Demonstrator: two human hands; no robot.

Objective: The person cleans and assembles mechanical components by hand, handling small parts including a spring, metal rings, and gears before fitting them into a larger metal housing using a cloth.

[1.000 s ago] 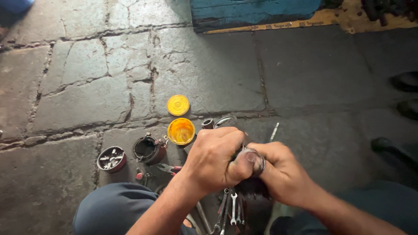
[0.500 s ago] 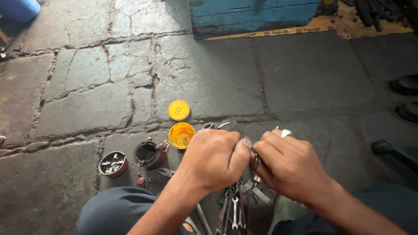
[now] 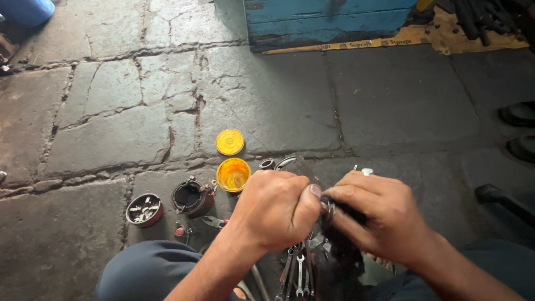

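Both hands meet low in the head view over a dark, greasy metal part (image 3: 341, 253). My left hand (image 3: 274, 209) is closed, its thumb pressed against a small metal ring (image 3: 329, 210) at the part's top. My right hand (image 3: 379, 214) grips the same dark part from the right, fingers wrapped over it. What lies under the palms is hidden. Several small spanners (image 3: 298, 272) lie on the stone floor just below the hands.
An open yellow tin (image 3: 233, 174) and its yellow lid (image 3: 229, 141) sit ahead on the stone floor. A dark round housing (image 3: 190, 196) and a small tin of bits (image 3: 144, 209) lie left. A blue wooden box (image 3: 329, 21) stands at the far side.
The view has tilted up slightly, showing more floor and the blue box. My hands stay together on the dark part, with the fingers shifted a little around the ring.
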